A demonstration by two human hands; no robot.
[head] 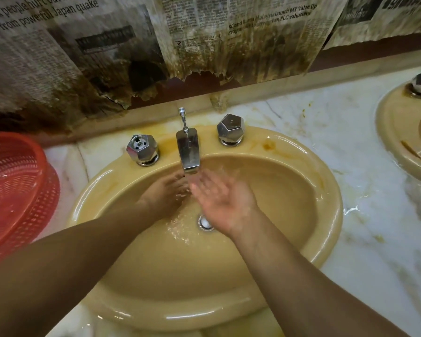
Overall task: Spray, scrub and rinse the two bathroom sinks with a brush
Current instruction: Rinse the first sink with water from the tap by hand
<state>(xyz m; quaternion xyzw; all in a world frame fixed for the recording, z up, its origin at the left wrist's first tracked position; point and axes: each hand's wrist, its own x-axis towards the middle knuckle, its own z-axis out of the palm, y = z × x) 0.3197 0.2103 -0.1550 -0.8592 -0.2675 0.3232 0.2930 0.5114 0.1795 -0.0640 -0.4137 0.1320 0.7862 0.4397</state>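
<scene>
A yellow oval sink [301, 239] fills the middle of the view, wet, with a metal drain [206, 223] at its bottom. Water runs from the chrome spout [188, 152]. Both my hands are inside the bowl under the stream. My left hand [165, 194] is palm down with straight fingers. My right hand [221, 200] is palm up, fingers spread, blurred by motion. Neither hand holds anything. A second yellow sink [396, 132] shows at the right edge. No brush or spray bottle is in view.
Two chrome faceted tap knobs [142, 149] [230, 128] flank the spout. A red plastic basket [15, 190] sits on the left of the wet marble counter [374, 227]. Stained, torn newspaper [107, 57] covers the wall behind.
</scene>
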